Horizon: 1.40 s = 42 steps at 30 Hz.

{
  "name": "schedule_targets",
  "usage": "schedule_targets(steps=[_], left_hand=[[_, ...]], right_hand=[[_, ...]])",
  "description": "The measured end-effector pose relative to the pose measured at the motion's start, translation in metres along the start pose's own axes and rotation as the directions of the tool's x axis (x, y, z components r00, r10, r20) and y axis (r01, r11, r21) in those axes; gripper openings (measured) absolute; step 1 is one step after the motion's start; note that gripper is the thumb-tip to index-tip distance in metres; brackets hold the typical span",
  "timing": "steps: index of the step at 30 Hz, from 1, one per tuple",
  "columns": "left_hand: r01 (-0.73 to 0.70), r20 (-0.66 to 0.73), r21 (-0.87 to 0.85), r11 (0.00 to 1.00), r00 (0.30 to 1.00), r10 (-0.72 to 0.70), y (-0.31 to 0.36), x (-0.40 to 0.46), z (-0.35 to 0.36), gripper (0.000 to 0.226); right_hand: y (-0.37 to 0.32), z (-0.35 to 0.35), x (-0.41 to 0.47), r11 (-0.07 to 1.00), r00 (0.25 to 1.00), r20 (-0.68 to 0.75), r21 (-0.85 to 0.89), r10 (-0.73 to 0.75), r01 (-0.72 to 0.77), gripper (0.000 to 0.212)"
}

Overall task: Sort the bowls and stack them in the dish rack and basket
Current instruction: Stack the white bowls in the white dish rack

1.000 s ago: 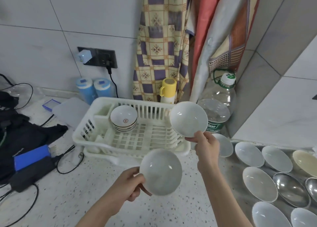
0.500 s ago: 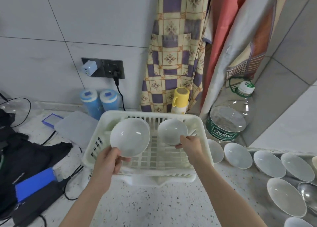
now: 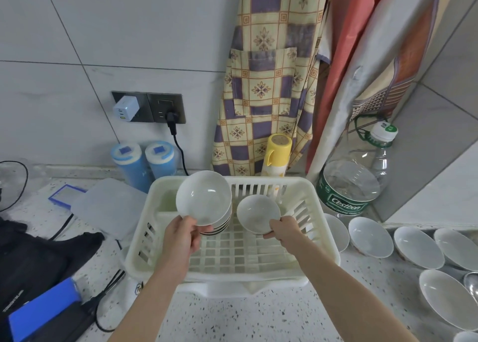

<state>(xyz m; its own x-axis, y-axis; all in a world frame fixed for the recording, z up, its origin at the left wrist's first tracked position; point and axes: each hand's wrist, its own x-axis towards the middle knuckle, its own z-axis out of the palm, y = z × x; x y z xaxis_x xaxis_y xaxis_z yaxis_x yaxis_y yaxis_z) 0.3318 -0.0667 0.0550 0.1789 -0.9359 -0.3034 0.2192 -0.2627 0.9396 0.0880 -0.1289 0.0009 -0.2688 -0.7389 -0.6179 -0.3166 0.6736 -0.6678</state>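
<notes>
A white plastic dish rack [image 3: 323, 241] stands on the speckled counter. My left hand [image 3: 182, 234] grips a white bowl [image 3: 203, 198] by its near rim, tilted, right over a stack of bowls [image 3: 222, 225] in the rack's back left. My right hand [image 3: 284, 229] holds a smaller white bowl [image 3: 257, 213] by its near rim, low inside the rack just right of the stack. Whether it touches the rack floor I cannot tell. Several white bowls [image 3: 370, 237] lie on the counter to the right of the rack.
A large clear water bottle [image 3: 351, 184] stands by the rack's back right corner, a yellow cup [image 3: 278, 151] and two blue-capped containers [image 3: 143, 160] behind it. Black bags, cables and a blue box [image 3: 41, 310] fill the left counter. A metal spoon [image 3: 470, 285] lies at far right.
Both hands have carried their bowls forward into the rack. The left bowl now hovers on the stack; the right bowl has dropped lower beside it. The camera moved closer.
</notes>
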Motion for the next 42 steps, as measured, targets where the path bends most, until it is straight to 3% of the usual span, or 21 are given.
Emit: schedule_targets(steps=[14,20,27,31,33,35,37,42], left_hand=[[0.017,0.008,-0.014,1.0,1.0,-0.017,-0.01,0.009,-0.004,0.023],[0.009,0.009,-0.025,1.0,1.0,-0.009,-0.01,0.009,-0.005,0.024],[0.01,0.005,-0.019,1.0,1.0,-0.01,-0.011,0.01,-0.004,0.021],[-0.004,0.023,0.019,1.0,1.0,0.004,-0.01,0.01,-0.002,0.022],[-0.013,0.042,0.047,0.999,0.999,0.011,-0.008,0.009,0.003,0.022],[-0.013,0.064,0.073,0.997,0.998,0.009,-0.006,0.009,0.011,0.021],[-0.01,0.1,0.104,0.994,0.995,-0.001,-0.004,0.009,0.023,0.02],[0.03,0.137,0.157,0.987,0.989,-0.052,-0.01,0.009,0.054,0.02]], right_hand=[[0.003,-0.003,0.002,0.984,0.99,0.143,0.176,-0.016,-0.01,0.022],[0.004,-0.003,0.002,0.989,0.978,0.206,0.144,-0.041,0.011,0.03],[0.004,-0.001,0.002,0.99,0.975,0.223,0.142,-0.016,-0.016,0.021],[0.002,-0.003,-0.007,0.99,0.995,-0.016,-0.103,-0.101,0.099,0.03],[0.003,-0.007,-0.011,0.966,0.952,-0.202,-0.172,-0.229,0.195,0.035],[-0.002,-0.01,-0.019,0.939,0.904,-0.261,-0.029,-0.338,0.343,0.031],[-0.01,-0.014,-0.029,0.887,0.892,-0.207,0.152,-0.402,0.435,0.025],[-0.017,-0.028,-0.048,0.794,0.885,-0.06,0.417,-0.461,0.442,0.024]])
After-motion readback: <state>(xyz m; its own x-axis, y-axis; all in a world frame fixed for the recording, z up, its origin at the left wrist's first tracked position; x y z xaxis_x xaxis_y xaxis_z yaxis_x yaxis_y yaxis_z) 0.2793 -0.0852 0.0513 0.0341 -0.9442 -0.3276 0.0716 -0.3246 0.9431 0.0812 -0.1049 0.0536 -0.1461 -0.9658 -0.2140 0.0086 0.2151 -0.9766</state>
